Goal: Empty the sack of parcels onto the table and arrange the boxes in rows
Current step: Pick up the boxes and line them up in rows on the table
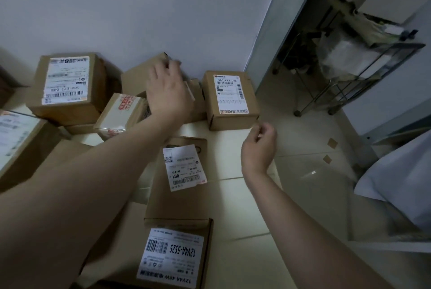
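Observation:
Several brown cardboard parcels lie on a pale table (233,144) against the wall. My left hand (166,91) rests on top of a tilted brown box (135,76) at the back, fingers spread over its far edge. My right hand (257,148) hovers with fingers loosely curled and holds nothing, just in front of a labelled box (229,102) at the back right. A flat parcel (179,179) lies in the middle, and a box marked 12V4A (175,256) sits nearest me. The sack is not in view.
A large labelled box (67,85) stands at the back left, with a taped parcel (121,113) leaning in front of it and another box (18,144) at the far left. A metal rack (349,67) with bags stands on the floor to the right. White fabric (401,172) sits at right.

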`<state>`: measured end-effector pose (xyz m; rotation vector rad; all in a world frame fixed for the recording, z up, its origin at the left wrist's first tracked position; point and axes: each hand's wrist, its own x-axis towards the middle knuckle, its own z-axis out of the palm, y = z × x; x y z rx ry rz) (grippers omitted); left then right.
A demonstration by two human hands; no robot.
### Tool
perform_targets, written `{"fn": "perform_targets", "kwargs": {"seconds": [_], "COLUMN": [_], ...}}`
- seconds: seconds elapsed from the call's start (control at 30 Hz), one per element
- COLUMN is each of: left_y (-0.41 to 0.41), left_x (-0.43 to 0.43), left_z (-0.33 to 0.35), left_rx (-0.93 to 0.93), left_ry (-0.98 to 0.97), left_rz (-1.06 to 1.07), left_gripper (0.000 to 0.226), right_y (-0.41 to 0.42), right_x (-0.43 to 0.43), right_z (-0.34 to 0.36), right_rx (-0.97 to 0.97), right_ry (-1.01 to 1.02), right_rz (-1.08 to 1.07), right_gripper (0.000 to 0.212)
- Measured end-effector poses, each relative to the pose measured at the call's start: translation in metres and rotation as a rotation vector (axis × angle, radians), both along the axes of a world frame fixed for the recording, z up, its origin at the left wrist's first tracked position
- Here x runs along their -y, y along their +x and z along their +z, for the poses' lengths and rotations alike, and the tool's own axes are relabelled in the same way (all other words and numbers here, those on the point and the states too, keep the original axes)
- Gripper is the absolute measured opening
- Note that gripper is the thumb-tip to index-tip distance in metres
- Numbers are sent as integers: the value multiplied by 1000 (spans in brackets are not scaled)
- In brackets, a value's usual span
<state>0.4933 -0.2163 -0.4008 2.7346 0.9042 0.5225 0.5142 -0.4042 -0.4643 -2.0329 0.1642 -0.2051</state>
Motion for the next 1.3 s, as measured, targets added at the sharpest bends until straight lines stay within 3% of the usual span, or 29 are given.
{"fn": "perform_targets", "kwargs": {"seconds": [0.1, 0.2, 0.4, 0.53, 0.6, 0.67, 0.77, 0.83, 1.0, 1.17, 1.3], "left_y": [4, 3, -40, -61, -70, -76, -81, -79, -74, -74, -77], "left_x": [-23, -31, -16, -6, -12, -25, -37, -37, -35, -38, -46], "left_z": [13, 22, 23, 26, 26, 28, 28, 28, 31, 28, 29], "left_rx": [-163, -304, -114, -38, 2, 92, 141, 103, -84, 11, -59], "left_ry": [-265, -380, -398, -479, -524, -627, -721, -734, -725, -722, -694], "left_rz": [76, 120, 122, 104, 150, 220, 317, 333, 319, 286, 377], "left_gripper": [84, 80, 84, 95, 97, 93, 75, 64, 74, 60, 91], "right_y": [-25, -29, -31, -36, -40, -43, -41, -45, -51, -56, -53], "right_x": [3, -7, -69, -105, -110, -108, -108, -113, -118, -130, -132], "right_z": [-8, 0, 33, 33, 27, 24, 19, 20, 29, 42, 44], "right_rx": [-285, -326, -84, -357, -241, -59, 35, -1, -119, -176, -167], "right_ry": [19, 24, -64, 147, 175, 127, 83, 108, 197, 300, 218], "right_rz": [249, 398, 537, 638, 664, 707, 720, 727, 750, 791, 800], "right_gripper": [14, 17, 20, 59, 70, 68, 55, 47, 37, 41, 43]}}
